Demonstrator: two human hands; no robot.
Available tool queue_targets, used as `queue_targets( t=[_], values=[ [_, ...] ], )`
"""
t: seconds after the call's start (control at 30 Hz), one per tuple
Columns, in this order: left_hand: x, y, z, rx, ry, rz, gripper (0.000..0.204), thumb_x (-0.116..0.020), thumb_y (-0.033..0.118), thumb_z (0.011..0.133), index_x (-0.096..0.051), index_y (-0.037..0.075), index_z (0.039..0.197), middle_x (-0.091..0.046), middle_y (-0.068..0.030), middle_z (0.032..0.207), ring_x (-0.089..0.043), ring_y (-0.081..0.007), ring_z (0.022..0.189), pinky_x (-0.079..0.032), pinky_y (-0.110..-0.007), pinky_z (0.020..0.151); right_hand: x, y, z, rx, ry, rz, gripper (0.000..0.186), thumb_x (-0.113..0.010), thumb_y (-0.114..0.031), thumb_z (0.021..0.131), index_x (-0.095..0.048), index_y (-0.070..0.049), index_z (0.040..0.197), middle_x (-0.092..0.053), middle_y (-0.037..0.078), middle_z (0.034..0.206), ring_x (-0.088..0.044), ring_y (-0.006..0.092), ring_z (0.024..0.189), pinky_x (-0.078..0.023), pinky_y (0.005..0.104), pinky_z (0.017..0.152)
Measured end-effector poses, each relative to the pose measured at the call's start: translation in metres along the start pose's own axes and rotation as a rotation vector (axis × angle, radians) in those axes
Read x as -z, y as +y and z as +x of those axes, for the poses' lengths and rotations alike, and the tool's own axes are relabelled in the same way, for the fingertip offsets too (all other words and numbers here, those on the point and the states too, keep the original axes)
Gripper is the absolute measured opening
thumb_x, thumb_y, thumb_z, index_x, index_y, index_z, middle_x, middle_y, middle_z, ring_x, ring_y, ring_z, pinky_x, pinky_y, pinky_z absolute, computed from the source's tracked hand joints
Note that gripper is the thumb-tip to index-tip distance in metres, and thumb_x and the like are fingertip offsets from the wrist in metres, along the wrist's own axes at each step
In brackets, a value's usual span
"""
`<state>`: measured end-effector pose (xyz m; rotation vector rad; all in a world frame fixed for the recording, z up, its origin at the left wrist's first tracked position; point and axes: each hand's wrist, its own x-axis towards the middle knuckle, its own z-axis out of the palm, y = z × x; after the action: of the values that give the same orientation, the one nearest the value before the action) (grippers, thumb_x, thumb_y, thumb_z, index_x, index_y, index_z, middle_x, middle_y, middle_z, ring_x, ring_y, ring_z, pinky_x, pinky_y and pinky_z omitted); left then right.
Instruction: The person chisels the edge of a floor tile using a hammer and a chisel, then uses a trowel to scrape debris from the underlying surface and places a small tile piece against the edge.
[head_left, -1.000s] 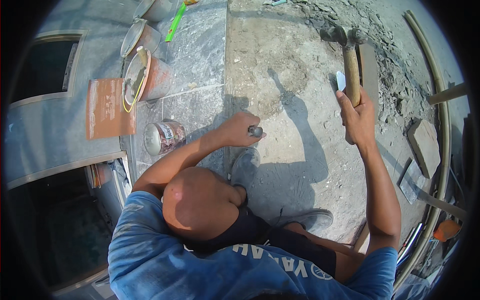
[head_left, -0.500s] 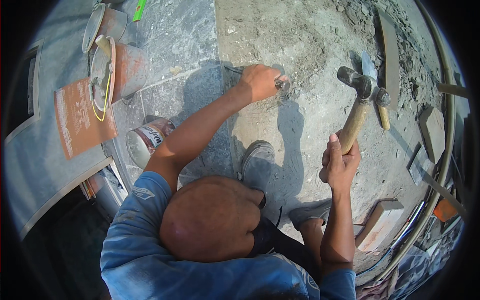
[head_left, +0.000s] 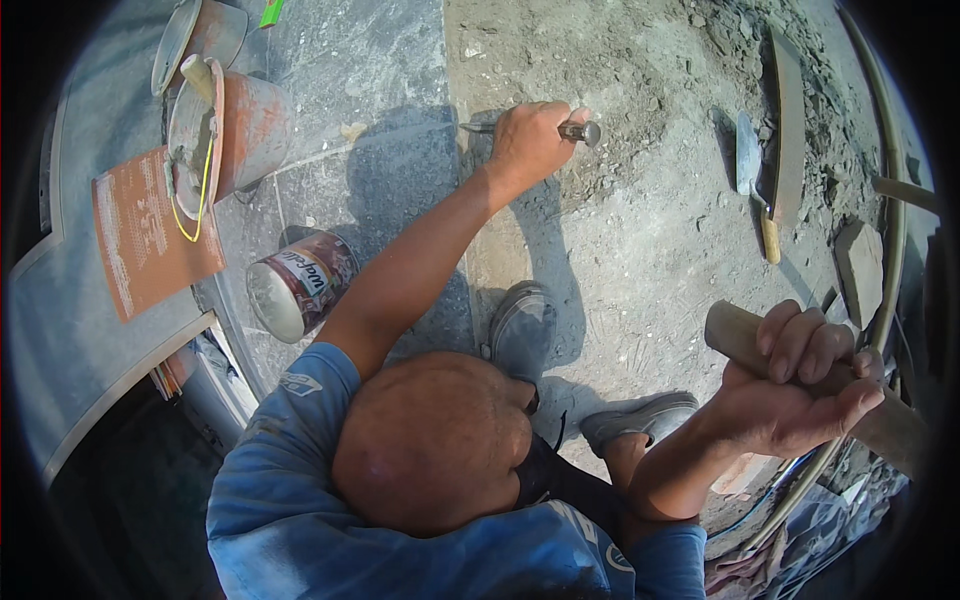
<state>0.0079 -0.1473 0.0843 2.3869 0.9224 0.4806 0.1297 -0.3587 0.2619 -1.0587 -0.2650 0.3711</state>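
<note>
My left hand [head_left: 535, 145] is closed around a steel chisel [head_left: 590, 133], its round struck end sticking out to the right. The chisel's thin tip reaches left to the edge where the grey tile floor [head_left: 350, 70] meets bare, gritty ground. Out to the right, my right hand [head_left: 805, 375] is raised, its fingers wrapped round the wooden handle of a hammer [head_left: 735, 333]. The hammer's head is not visible, lost toward the dark right rim. Both arms stretch forward past my bent knee, my shoes flat on the ground.
A trowel [head_left: 747, 160] lies beside a long board [head_left: 787, 130] at the far right, near rubble. To the left stand a paint-stained bucket [head_left: 255, 130], another bucket [head_left: 215, 45] behind it and a round tin [head_left: 300, 285]. Long pipes [head_left: 885, 110] edge the right side.
My right hand has swung the hammer up and outward to the right; its head has left sight. My left hand with the chisel has shifted slightly to the right in view.
</note>
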Motion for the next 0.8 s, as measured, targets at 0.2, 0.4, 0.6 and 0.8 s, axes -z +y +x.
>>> queue_targets(
  t=[0.2, 0.4, 0.6, 0.8],
  values=[
    [-0.012, -0.004, 0.0, -0.103, 0.08, -0.042, 0.038, -0.066, 0.024, 0.089, -0.051, 0.002, 0.061, -0.056, -0.0179, 0.059, -0.057, -0.0369, 0.054, -0.041, -0.045, 0.052, 0.025, 0.105, -0.066, -0.808, -0.237, -0.547, 0.025, -0.06, -0.022, 0.096, -0.046, -0.004, 0.086, -0.048, 0.0, 0.058, -0.043, 0.0075, 0.041, -0.035, 0.0256, 0.037],
    [-0.001, -0.013, -0.008, -0.098, 0.05, 0.016, 0.038, -0.067, 0.024, 0.089, -0.051, 0.003, 0.061, -0.055, -0.0174, 0.059, -0.057, -0.036, 0.054, -0.043, -0.044, 0.051, -0.021, -0.015, 0.024, -0.088, -0.004, -0.186, 0.035, -0.051, -0.038, 0.098, -0.048, -0.005, 0.088, -0.041, 0.001, 0.059, -0.039, 0.0078, 0.044, -0.036, 0.0271, 0.042],
    [-0.001, -0.007, -0.008, -0.046, 0.03, 0.016, 0.037, -0.066, 0.025, 0.089, -0.052, 0.003, 0.062, -0.055, -0.0164, 0.06, -0.057, -0.0355, 0.055, -0.042, -0.044, 0.051, -0.013, 0.041, -0.019, 0.094, 0.132, 0.251, 0.031, -0.049, -0.038, 0.098, -0.047, -0.011, 0.083, -0.038, -0.003, 0.058, -0.042, 0.0104, 0.047, -0.037, 0.0244, 0.048],
    [-0.028, -0.019, -0.025, -0.185, 0.027, 0.014, 0.033, -0.068, 0.023, 0.087, -0.053, 0.004, 0.064, -0.057, -0.0158, 0.062, -0.058, -0.0353, 0.058, -0.043, -0.043, 0.053, 0.023, 0.081, -0.045, -0.75, -0.039, -0.341, 0.023, -0.062, -0.02, 0.094, -0.048, -0.003, 0.088, -0.046, 0.0, 0.056, -0.044, 0.0096, 0.041, -0.036, 0.0265, 0.038]
  ],
)
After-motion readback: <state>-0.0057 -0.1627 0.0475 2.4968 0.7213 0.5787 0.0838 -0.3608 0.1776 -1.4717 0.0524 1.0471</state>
